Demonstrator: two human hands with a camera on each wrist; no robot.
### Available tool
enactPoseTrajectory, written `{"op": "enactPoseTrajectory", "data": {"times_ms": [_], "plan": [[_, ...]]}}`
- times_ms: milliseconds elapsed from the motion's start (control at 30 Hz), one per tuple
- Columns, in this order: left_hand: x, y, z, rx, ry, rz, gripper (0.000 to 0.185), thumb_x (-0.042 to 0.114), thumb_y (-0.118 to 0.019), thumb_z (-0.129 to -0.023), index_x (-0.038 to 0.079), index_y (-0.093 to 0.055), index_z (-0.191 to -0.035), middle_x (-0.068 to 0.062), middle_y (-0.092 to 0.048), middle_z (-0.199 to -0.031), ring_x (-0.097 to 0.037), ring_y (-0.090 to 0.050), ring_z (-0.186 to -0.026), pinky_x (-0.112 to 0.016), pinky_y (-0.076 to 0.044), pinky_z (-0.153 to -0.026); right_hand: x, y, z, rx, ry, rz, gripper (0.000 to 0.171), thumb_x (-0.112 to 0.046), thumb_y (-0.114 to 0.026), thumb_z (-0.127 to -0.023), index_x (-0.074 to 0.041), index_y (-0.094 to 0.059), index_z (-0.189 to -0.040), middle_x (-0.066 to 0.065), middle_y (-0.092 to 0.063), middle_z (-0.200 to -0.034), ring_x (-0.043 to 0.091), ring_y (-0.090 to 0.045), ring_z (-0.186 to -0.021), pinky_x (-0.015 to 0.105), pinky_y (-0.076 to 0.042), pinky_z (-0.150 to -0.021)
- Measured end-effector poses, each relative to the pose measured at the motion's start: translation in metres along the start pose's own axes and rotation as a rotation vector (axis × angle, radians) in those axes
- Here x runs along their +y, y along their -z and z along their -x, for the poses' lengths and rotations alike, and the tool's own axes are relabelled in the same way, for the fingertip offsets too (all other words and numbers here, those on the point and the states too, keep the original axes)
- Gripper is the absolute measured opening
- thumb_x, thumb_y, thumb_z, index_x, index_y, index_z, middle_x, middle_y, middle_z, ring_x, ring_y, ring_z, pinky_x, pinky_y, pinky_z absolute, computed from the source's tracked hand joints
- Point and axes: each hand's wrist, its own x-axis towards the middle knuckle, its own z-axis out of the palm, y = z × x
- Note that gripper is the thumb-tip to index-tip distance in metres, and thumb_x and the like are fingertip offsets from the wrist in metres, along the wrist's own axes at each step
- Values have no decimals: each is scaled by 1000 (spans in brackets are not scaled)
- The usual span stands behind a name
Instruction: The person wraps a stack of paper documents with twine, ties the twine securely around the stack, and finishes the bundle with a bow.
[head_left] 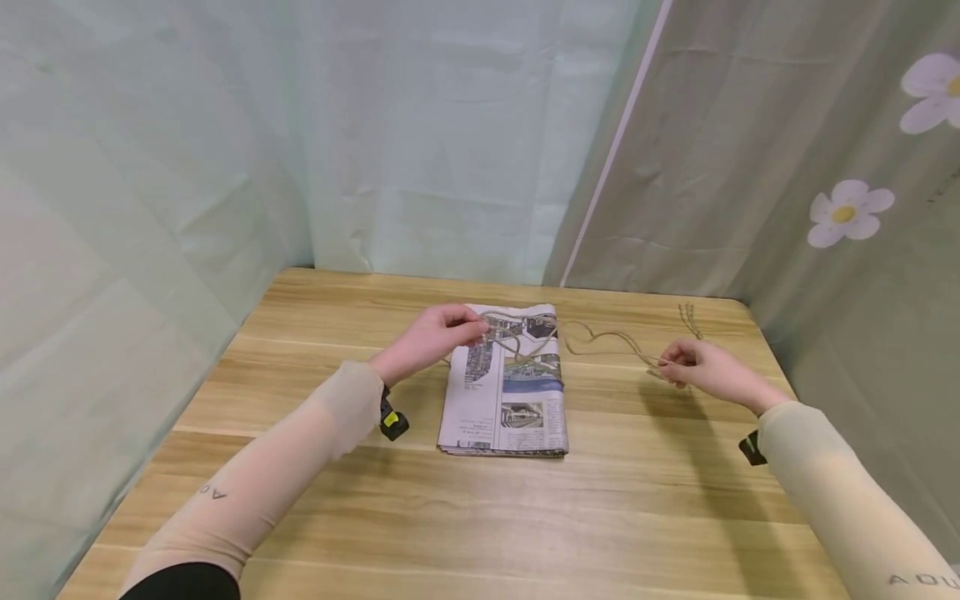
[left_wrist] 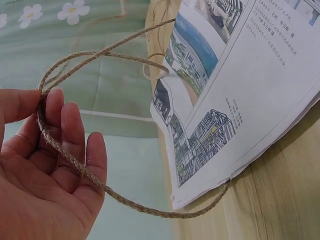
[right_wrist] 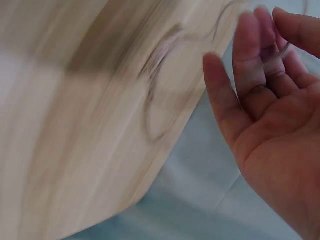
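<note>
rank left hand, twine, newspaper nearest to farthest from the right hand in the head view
1. Twine, pinched in the right hand
2. Newspaper, left of that hand, on the table
3. Left hand, by the newspaper's left edge

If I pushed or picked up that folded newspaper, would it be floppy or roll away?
The folded newspaper would probably bend, since its near edge shows thin stacked layers. It likely won't roll, because it lies flat on the wooden table. Lifting it might tug the twine too, which reaches its edge.
</note>
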Motion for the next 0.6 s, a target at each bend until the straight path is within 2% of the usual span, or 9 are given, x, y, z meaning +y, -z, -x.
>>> {"op": "enactPoseTrajectory", "data": {"times_ms": [100, 167, 267, 400, 500, 600], "plan": [[-1, 1, 0, -3, 4, -15, 32, 37, -64, -102, 9, -74, -114, -9, -71, -107, -23, -66, -99, -42, -53, -90, 10, 14, 9, 101, -42, 87, 29, -30, -64, -103, -3, -70, -112, 9, -68, -99, 26, -61, -91, 39, -50, -77], [0, 1, 1, -7, 4, -17, 32, 37, -64, -102, 9, -74, -114, -8, -71, -106, -23, -65, -98, -44, -53, -89, 7, 23, 11, 160, -60, 138, 36, -37, -64, -102, -4, -73, -117, 10, -68, -106, 26, -60, -94, 40, -49, -78], [1, 1, 3, -14, 2, -12, 32, 37, -65, -102, 9, -74, -113, -5, -71, -101, -24, -64, -95, -48, -52, -88, -7, 35, 8, 210, -75, 118, 45, -46, -62, -102, -6, -72, -121, 13, -66, -105, 28, -55, -87, 39, -48, -71], [1, -1, 5, -26, -2, -17, 31, 38, -65, -101, 11, -75, -112, -4, -70, -99, -24, -62, -93, -47, -50, -84, -39, 39, -10, 252, -45, -83, 47, -49, -60, -102, -6, -67, -122, 11, -68, -101, 24, -59, -84, 33, -53, -68], [0, -3, 5, -36, -9, -20, 29, 39, -65, -101, 13, -75, -110, -4, -69, -97, -24, -61, -90, -44, -49, -81, -71, 33, -33, 304, 16, -259, 46, -42, -62, -102, -1, -65, -121, 9, -71, -105, 21, -66, -89, 28, -56, -73], [-1, -6, 5, -52, -25, -16, 27, 38, -65, -102, 13, -75, -106, -5, -69, -94, -24, -60, -88, -41, -48, -78, -103, 23, -57, 347, 78, -390, 43, -36, -64, -102, 3, -64, -122, 12, -71, -112, 21, -68, -97, 28, -58, -80]]}}
